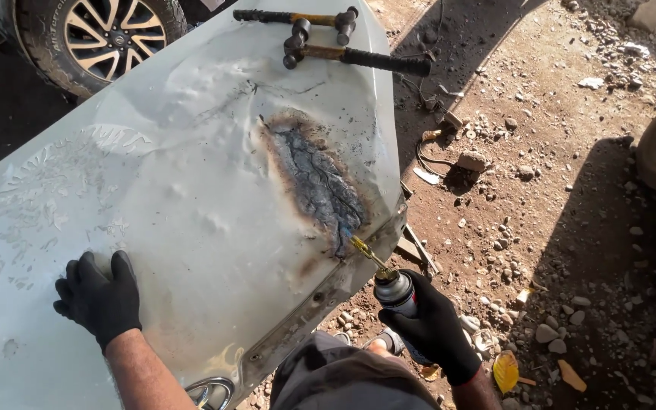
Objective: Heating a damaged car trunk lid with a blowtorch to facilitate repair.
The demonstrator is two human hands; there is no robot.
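Right hand (436, 326) aims torch (389, 281) at scorched white panel (214, 197)

The white car panel (191, 205) bears a charred black-and-grey patch (316, 178) ringed in brown. Both hands wear black gloves, left (100, 296) and right (434, 326). The torch canister (396, 292) is dark with a brass-yellow nozzle (364, 250); two hammers (328, 34) have yellow-and-black handles.

A dark cylindrical gas canister (398, 292) with a pale printed label band stands low in the frame, right of centre, topped by a brass nozzle. A crumpled yellow wrapper (505, 371) lies on the stony ground at the lower right. No signs or screens show.
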